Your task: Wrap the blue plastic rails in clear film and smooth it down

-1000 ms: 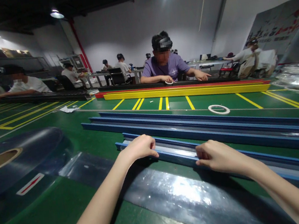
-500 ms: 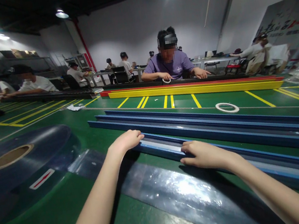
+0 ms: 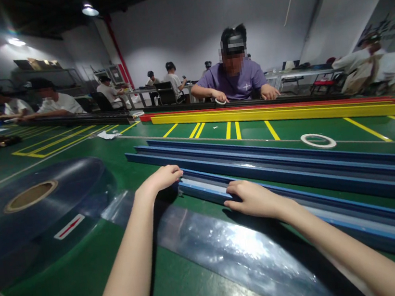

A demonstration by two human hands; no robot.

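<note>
The nearest blue channel (image 3: 207,195), a long open-topped profile, lies slantwise with a pale strip along its inside. At its left end is my left hand (image 3: 161,178), closed, its bent fingertips against the end and the thumb mostly hidden. Further right along the same channel, my right hand (image 3: 255,199) grips the near wall, fingers inside and thumb outside. A small clear bit shows below the channel's left end. In front of both hands runs a wide clear plastic strip (image 3: 227,241), coming from the big roll (image 3: 81,175) on the left.
More blue channels (image 3: 191,156) lie just beyond. A white tape ring (image 3: 318,141) rests behind them. Across the green table (image 3: 158,294), yellow and red bars (image 3: 269,115) lie before a person in purple (image 3: 237,77) holding a small white ring. Several other people sit farther back.
The view has turned slightly left. My left hand has slid off to the left, so the near channel's end now shows. My right hand keeps its grip on the channel.
</note>
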